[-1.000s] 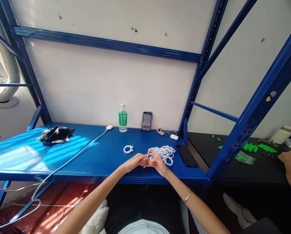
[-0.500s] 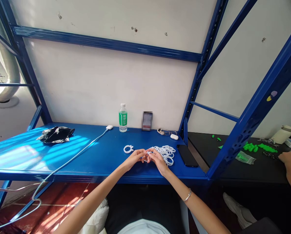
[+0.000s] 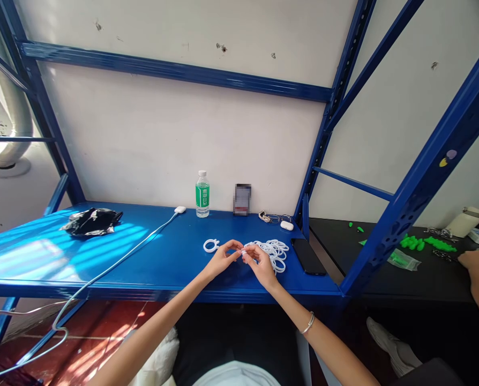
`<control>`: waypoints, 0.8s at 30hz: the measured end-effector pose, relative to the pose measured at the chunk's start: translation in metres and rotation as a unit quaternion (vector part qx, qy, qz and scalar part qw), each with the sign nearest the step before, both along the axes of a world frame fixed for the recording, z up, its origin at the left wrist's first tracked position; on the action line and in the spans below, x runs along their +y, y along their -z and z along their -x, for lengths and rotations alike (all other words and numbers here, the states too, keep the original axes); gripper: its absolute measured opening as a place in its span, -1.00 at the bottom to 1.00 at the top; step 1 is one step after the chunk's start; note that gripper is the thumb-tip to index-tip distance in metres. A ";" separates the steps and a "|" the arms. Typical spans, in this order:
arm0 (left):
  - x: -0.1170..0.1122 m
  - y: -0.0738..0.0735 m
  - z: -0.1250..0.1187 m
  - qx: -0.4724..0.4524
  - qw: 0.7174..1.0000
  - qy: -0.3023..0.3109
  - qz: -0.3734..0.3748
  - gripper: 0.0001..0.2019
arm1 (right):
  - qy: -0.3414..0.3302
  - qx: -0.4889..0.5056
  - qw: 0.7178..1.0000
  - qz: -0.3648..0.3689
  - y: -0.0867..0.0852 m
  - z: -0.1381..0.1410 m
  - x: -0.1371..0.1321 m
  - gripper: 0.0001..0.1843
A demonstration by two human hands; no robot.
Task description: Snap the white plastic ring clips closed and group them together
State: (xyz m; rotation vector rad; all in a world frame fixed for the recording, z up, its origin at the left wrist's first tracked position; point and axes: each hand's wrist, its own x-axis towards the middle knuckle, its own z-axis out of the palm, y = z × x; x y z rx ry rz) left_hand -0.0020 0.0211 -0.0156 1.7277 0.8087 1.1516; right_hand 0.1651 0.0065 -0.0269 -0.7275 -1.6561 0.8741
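Apparently light, the small white piece [image 3: 244, 252] is pinched in the closed grip of the right hand [image 3: 260, 262] over the counter [image 3: 143, 262], near white rings [image 3: 278, 251]; whether the left hand [image 3: 225, 257] also holds it, I cannot tell. Probably stiff and slippery, it suits pinching at its edges.

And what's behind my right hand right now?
Part of the pile of white rings shows just past your right hand, on the blue tabletop. Whatever the hand itself covers can't be seen.
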 end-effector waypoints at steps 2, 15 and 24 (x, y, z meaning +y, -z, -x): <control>-0.001 -0.001 0.000 0.014 0.999 -0.017 -0.035 -0.73 | 0.030 -0.023 0.999 -0.024 -0.002 0.000 -0.003 -0.78; -0.006 -0.002 0.000 0.048 0.994 -0.038 -0.092 -0.79 | 0.087 -0.074 0.986 -0.118 -0.005 0.001 -0.006 -0.86; -0.006 -0.003 -0.001 0.057 0.993 -0.031 -0.099 -0.78 | 0.101 -0.083 0.981 -0.142 -0.007 0.001 -0.008 -0.89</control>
